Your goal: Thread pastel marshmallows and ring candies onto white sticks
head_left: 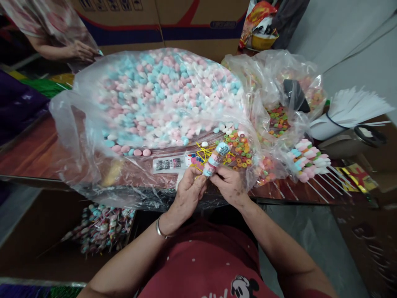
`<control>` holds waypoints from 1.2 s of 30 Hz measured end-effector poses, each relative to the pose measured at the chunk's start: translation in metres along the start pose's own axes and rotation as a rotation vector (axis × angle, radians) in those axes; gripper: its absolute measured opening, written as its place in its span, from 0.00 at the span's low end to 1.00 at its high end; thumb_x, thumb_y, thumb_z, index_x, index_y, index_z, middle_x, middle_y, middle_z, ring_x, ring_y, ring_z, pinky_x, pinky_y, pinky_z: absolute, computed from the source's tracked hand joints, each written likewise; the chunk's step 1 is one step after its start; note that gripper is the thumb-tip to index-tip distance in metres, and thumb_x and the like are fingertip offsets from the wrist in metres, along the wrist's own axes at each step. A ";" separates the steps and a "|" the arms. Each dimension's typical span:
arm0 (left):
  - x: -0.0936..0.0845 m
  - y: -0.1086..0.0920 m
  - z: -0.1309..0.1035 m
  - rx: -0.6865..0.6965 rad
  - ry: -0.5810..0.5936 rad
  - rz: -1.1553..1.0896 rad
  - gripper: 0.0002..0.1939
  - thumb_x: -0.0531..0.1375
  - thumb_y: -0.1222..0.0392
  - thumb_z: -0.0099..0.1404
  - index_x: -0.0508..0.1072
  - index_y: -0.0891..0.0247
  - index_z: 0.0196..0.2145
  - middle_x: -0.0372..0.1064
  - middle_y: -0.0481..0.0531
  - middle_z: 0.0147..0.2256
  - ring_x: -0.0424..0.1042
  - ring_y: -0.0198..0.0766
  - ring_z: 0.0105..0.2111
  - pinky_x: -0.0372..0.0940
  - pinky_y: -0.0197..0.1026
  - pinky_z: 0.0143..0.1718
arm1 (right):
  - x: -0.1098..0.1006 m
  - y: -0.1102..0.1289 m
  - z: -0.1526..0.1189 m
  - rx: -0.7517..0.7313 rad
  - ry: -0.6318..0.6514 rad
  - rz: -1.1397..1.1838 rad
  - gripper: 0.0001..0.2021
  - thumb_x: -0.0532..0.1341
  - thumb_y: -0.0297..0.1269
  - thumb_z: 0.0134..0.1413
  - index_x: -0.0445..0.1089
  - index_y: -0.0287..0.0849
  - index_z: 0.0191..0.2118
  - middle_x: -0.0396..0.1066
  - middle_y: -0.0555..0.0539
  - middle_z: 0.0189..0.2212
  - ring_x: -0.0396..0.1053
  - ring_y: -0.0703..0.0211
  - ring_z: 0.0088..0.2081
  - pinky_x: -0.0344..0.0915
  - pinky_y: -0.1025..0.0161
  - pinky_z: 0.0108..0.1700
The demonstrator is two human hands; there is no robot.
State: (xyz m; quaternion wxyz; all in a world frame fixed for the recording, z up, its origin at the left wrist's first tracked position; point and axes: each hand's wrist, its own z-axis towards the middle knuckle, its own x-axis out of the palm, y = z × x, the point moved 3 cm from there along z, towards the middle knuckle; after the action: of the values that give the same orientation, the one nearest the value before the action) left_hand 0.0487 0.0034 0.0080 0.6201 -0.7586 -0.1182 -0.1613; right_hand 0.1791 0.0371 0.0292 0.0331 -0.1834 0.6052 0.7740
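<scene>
The left hand (190,188) is pinching narrow at the lower end of a wrapped marshmallow skewer (215,159); the right hand (231,186) is closing its fingertips on the same end from the other side. The skewer is tilting, its rounded top leaning away from the body and to the right, just beyond the near edge of the large clear bag (173,99) of marshmallows. Whether a tie is sitting between the fingertips, the view is not showing clearly.

The fingers appear to be working the wrapper's lower end. For a sound result, the left hand should be keeping the film gathered tight against the stick while the right fingertips are turning or smoothing it. Pressure should be bearing on the film and stick only, since squeezing higher is likely denting the soft pieces. The printed face should be lying flat, without creases.

Yellow twist ties (203,156) are lying loose near the bag's front right edge, behind the skewer, within easy reach. Printed wrappers (169,164) are lying before the bag, left of the ties. Ring-shaped candies (243,151) are spreading at its right front corner, and unwrapped marshmallow skewers (308,159) are resting farther right of it.
</scene>
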 end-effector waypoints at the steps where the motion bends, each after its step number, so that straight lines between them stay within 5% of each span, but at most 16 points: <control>1: 0.000 0.001 0.000 0.005 -0.008 -0.008 0.14 0.61 0.50 0.63 0.62 0.60 0.36 0.55 0.38 0.19 0.50 0.25 0.17 0.46 0.28 0.17 | 0.001 0.001 0.000 -0.006 0.018 0.015 0.08 0.57 0.35 0.55 0.73 0.42 0.32 0.74 0.50 0.31 0.70 0.60 0.35 0.66 0.63 0.41; 10: -0.001 0.000 0.002 0.087 -0.159 -0.077 0.14 0.64 0.53 0.60 0.64 0.63 0.28 0.56 0.39 0.17 0.50 0.25 0.16 0.47 0.29 0.18 | 0.011 0.004 -0.006 -0.075 -0.030 -0.176 0.10 0.57 0.33 0.58 0.66 0.42 0.26 0.65 0.53 0.24 0.64 0.66 0.27 0.62 0.68 0.32; 15: -0.007 -0.006 0.006 0.155 -0.196 0.257 0.11 0.59 0.56 0.62 0.65 0.63 0.25 0.57 0.41 0.19 0.53 0.28 0.20 0.51 0.32 0.22 | 0.013 0.017 -0.014 -0.538 -0.137 -0.769 0.12 0.52 0.28 0.62 0.70 0.39 0.30 0.66 0.47 0.24 0.62 0.60 0.30 0.61 0.63 0.35; 18: -0.008 -0.019 0.011 0.161 -0.105 0.574 0.10 0.57 0.59 0.59 0.65 0.63 0.22 0.58 0.43 0.20 0.54 0.30 0.22 0.52 0.34 0.24 | 0.006 0.026 -0.017 -0.849 -0.095 -0.959 0.10 0.54 0.27 0.62 0.72 0.36 0.33 0.67 0.47 0.24 0.61 0.59 0.31 0.58 0.61 0.34; 22: -0.005 -0.033 0.016 0.069 0.218 0.734 0.06 0.54 0.62 0.56 0.67 0.63 0.23 0.63 0.45 0.21 0.59 0.32 0.24 0.55 0.35 0.27 | -0.010 0.037 -0.012 -1.073 0.113 -0.976 0.11 0.53 0.26 0.63 0.72 0.37 0.35 0.72 0.45 0.35 0.64 0.58 0.37 0.59 0.60 0.37; 26: -0.001 -0.036 0.012 -0.175 0.436 0.624 0.05 0.53 0.64 0.49 0.68 0.65 0.21 0.64 0.45 0.20 0.57 0.30 0.21 0.53 0.33 0.24 | -0.017 0.048 -0.009 -1.094 0.350 -0.952 0.14 0.49 0.28 0.65 0.69 0.38 0.32 0.72 0.43 0.43 0.64 0.60 0.36 0.58 0.62 0.34; 31: 0.000 -0.037 0.009 -0.372 0.347 0.572 0.06 0.53 0.65 0.48 0.69 0.66 0.22 0.62 0.43 0.18 0.49 0.26 0.17 0.43 0.31 0.19 | -0.017 0.054 -0.011 -1.048 0.392 -0.976 0.10 0.52 0.28 0.64 0.68 0.39 0.32 0.70 0.46 0.31 0.64 0.60 0.33 0.56 0.62 0.33; 36: 0.003 -0.043 0.010 -0.339 0.349 0.629 0.03 0.54 0.66 0.43 0.67 0.65 0.18 0.60 0.42 0.16 0.51 0.27 0.18 0.46 0.31 0.19 | -0.014 0.051 -0.011 -0.914 0.418 -1.007 0.07 0.53 0.29 0.63 0.68 0.36 0.36 0.71 0.41 0.38 0.64 0.58 0.36 0.56 0.60 0.34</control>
State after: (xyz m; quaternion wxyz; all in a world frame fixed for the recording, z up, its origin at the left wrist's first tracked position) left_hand 0.0367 0.0216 0.0461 0.5161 -0.8105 0.2556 -0.1072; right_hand 0.1805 0.0154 0.0786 0.1897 -0.5809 0.0552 0.7896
